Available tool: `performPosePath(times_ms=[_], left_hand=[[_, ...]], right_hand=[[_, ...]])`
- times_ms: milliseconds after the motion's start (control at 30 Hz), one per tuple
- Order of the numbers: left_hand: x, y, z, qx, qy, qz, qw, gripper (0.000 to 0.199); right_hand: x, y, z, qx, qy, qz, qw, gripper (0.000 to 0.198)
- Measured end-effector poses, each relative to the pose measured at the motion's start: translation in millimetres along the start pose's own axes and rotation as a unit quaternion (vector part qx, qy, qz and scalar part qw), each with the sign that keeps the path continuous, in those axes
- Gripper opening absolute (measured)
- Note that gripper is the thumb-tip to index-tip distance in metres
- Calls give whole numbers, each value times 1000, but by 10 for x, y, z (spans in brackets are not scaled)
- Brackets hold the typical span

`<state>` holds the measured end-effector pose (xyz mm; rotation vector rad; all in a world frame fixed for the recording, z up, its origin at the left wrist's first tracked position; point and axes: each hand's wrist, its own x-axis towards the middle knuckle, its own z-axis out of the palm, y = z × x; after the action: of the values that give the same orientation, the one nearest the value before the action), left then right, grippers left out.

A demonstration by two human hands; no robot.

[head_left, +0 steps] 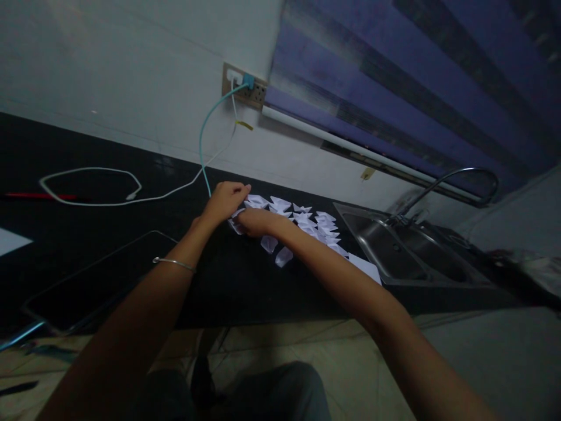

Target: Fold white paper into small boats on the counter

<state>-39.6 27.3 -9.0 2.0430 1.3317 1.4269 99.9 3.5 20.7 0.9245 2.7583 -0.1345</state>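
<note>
Both my hands are close together over a black countertop (210,292), at the left end of a group of folded white paper boats (307,225). My left hand (224,202) is closed, its fingers bent against a folded paper boat (235,225). Low beside it, my right hand (255,222) closes on the same piece, its fingertips mostly hidden. Two more folded pieces, a near one (283,257) and another (269,244), lie just below my right wrist. A thin bracelet (175,263) circles my left forearm.
A flat white sheet (366,268) lies by the steel sink (385,245) on the right. At left are a white cable (96,169), a red pen (39,195), a paper corner (13,241) and a dark flat panel (96,280). A teal cable (201,134) hangs from the wall socket.
</note>
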Motion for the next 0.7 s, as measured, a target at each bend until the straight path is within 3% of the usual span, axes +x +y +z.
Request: performPosePath(times_ms=[133,400,700], left_hand=[[-13,1,1,-9,-22,-19,1000,40],[-18,0,-17,-22,-55,-6,998,40],[-19,-76,17,-5,-90,17,996,42]], right_hand=[[29,21,6,-47,42,-47,997,27],[43,222,-65,-66,29,0,997,17],[-24,234,-149,-39,40,8,998,17]])
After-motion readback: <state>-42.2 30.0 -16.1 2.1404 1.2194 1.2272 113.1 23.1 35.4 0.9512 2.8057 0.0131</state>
